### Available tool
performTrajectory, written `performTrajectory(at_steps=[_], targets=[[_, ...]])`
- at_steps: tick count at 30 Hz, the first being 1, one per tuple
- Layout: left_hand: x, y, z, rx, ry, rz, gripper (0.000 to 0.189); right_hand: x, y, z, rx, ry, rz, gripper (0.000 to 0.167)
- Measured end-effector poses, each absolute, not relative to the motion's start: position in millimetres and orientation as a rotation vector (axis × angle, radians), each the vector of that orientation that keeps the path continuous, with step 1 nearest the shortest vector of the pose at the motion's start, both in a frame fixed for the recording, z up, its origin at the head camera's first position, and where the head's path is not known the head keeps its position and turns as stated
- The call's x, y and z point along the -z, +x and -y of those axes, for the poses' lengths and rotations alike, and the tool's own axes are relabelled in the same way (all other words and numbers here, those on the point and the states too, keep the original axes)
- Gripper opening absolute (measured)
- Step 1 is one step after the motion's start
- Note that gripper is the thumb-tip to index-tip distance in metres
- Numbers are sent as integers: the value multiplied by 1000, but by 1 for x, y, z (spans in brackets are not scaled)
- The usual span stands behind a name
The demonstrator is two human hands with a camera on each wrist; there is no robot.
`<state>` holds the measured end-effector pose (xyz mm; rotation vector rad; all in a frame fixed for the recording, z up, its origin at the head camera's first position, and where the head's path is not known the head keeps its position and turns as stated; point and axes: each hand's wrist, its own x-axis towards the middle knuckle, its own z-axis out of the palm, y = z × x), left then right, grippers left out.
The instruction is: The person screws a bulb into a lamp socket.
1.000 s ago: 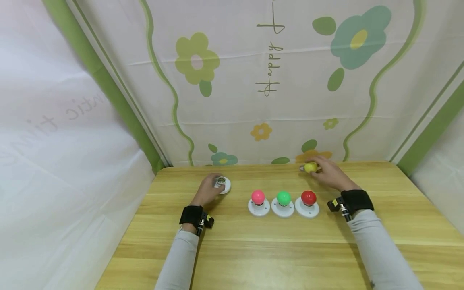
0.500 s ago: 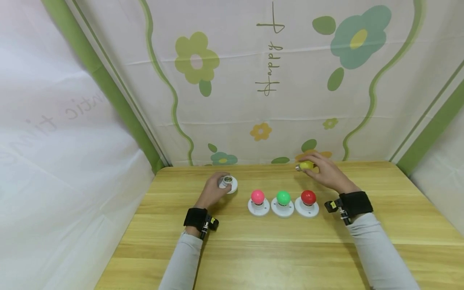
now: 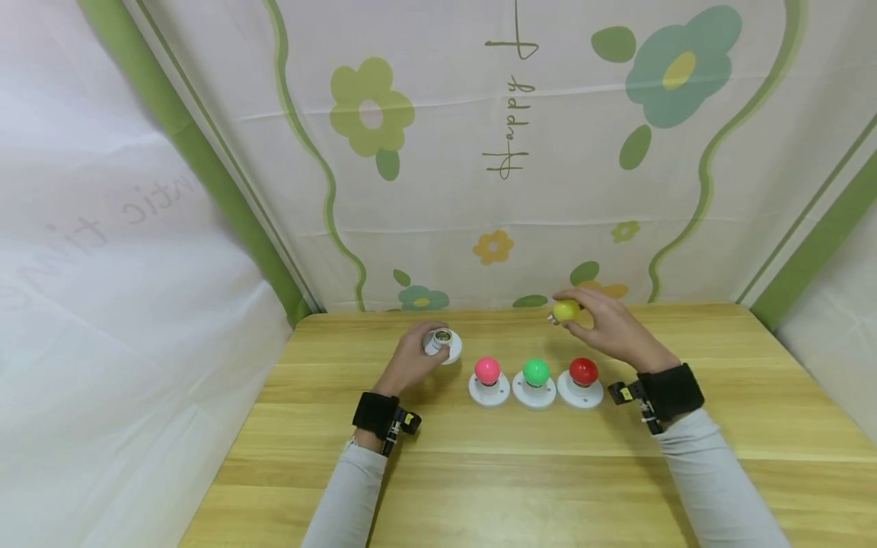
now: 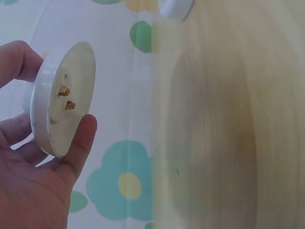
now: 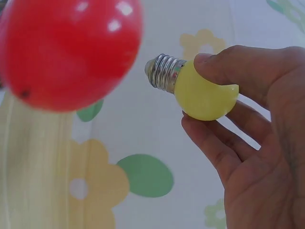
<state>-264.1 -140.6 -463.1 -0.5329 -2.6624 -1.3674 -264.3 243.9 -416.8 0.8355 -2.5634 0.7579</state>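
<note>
My left hand (image 3: 416, 358) grips a white lamp holder (image 3: 452, 347) by its round base, its socket mouth facing up. In the left wrist view the underside of the lamp holder (image 4: 71, 105) shows two brass screws, and it is raised off the table. My right hand (image 3: 612, 326) pinches a yellow light bulb (image 3: 566, 310) between thumb and fingers. Its silver screw cap points left, toward the lamp holder, as the right wrist view of the yellow light bulb (image 5: 202, 93) shows. The two hands are apart, with the bulb well right of the socket.
Three white holders stand in a row between the hands, bearing a pink bulb (image 3: 487, 371), a green bulb (image 3: 537, 373) and a red bulb (image 3: 583, 372). Behind the wooden table (image 3: 479, 487) hangs a white flowered cloth (image 3: 438, 190); more cloth hangs at both sides.
My left hand has carried the lamp holder to the right. My right hand has moved the yellow light bulb left and a little up. The three bulbs in the row have stayed put.
</note>
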Motion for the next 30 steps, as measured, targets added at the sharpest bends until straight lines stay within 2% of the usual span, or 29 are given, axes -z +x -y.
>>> performTrajectory(at_steps=[30], targets=[[452,-242,98,1384,-904,2641,45,388,-231,-202,-620,1114,2395,51]])
